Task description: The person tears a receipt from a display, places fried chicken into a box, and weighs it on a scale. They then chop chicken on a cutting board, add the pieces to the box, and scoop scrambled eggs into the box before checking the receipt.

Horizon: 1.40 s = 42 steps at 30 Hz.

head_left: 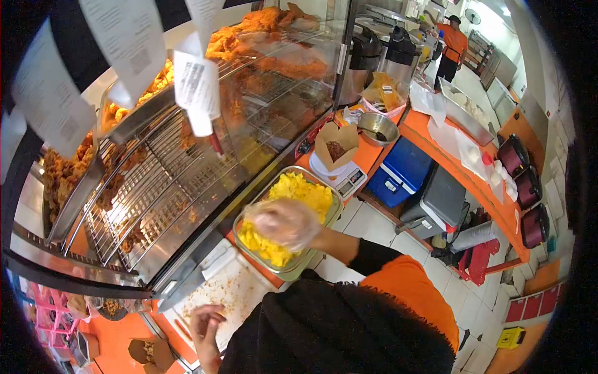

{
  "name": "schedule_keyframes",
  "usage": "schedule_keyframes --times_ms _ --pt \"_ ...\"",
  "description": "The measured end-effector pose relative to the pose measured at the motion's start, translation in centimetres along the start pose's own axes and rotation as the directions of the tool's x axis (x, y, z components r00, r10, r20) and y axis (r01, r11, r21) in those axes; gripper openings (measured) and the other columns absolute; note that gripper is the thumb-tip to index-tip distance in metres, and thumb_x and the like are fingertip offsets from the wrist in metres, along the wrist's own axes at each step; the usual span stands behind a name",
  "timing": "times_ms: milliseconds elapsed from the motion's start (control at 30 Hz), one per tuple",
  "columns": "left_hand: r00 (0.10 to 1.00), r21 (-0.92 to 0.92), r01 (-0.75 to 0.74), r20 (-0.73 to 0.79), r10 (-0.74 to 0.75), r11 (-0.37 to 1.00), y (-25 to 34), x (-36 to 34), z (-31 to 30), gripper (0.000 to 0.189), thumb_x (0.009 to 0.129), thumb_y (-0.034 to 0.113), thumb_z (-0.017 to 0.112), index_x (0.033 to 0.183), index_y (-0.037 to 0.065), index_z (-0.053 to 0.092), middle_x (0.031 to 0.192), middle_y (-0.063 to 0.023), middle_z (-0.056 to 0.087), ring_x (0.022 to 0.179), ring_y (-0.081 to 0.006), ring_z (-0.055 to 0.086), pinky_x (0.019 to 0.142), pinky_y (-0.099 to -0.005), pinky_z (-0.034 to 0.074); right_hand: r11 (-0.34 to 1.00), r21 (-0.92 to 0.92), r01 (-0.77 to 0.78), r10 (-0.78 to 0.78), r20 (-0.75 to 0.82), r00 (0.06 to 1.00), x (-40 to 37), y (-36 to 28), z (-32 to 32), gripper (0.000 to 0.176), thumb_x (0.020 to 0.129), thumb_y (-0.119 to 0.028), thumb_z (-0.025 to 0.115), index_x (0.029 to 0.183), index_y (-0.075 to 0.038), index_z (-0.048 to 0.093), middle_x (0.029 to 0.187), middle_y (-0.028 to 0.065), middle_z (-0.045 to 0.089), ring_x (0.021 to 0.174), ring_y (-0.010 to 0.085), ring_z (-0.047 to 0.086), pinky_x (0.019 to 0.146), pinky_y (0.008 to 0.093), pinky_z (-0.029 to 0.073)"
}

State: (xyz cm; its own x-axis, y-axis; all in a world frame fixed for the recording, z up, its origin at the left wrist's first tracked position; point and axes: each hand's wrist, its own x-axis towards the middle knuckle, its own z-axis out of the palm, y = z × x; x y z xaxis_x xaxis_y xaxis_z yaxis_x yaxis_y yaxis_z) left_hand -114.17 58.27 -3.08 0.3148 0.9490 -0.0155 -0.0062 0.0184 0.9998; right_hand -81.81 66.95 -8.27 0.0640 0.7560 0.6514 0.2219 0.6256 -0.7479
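Tray [335, 214] of yellow food [302, 189] lies lengthwise alongside the glass cabinet [212, 234].

Visible are the wearer's two hands [283, 223] (one gloved), one yellow-filled tray [291, 272], one scale [351, 181] and two coolers [402, 167].

The right hand [283, 224], in a thin, clear plastic glove [293, 218], reaches out in front and looks too blurry to see how its fingers sit. Its bare wrist [336, 245] meets a black and orange sleeve [405, 283]. The bare left hand [207, 324] is lower, fingers loosely bent.
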Motion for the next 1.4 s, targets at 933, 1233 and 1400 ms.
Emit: schedule_keyframes --times_ms 933,1233,1400 --pt "0.685 0.138 0.689 0.198 -0.701 0.712 -4.7 3.6 12.4 0.041 0.093 0.029 0.054 0.119 -0.003 0.052 0.108 -0.0143 0.061 0.096 -0.0205 0.060 0.090 -0.0324 0.045 0.872 -0.211 -0.442 0.438 -0.068 0.896 8.5 7.3 -29.5 0.014 0.088 -0.010 0.063 0.101 -0.006 0.063 0.099 0.0045 0.065 0.091 0.0127 0.061 0.083 0.0265 0.049" --pt "0.681 0.144 0.689 0.210 -0.702 0.711 -4.8 3.4 12.6 0.041 0.094 0.029 0.054 0.120 -0.003 0.052 0.109 -0.0143 0.061 0.096 -0.0205 0.060 0.090 -0.0325 0.045 0.809 -0.361 -0.463 0.483 -0.040 0.875 8.4 7.0 -29.7 0.017 0.089 -0.016 0.063 0.103 -0.008 0.063 0.102 0.0060 0.066 0.093 0.0130 0.060 0.084 0.0277 0.048" --pt "0.680 0.146 0.687 0.217 -0.701 0.712 -4.9 3.1 12.7 0.041 0.094 0.028 0.053 0.120 -0.003 0.051 0.109 -0.0143 0.061 0.096 -0.0205 0.060 0.090 -0.0325 0.044 0.859 -0.300 -0.415 0.429 -0.023 0.903 7.5 8.7 -30.8 0.023 0.089 -0.012 0.062 0.111 -0.006 0.057 0.110 0.0029 0.058 0.098 0.0129 0.056 0.088 0.0275 0.046"
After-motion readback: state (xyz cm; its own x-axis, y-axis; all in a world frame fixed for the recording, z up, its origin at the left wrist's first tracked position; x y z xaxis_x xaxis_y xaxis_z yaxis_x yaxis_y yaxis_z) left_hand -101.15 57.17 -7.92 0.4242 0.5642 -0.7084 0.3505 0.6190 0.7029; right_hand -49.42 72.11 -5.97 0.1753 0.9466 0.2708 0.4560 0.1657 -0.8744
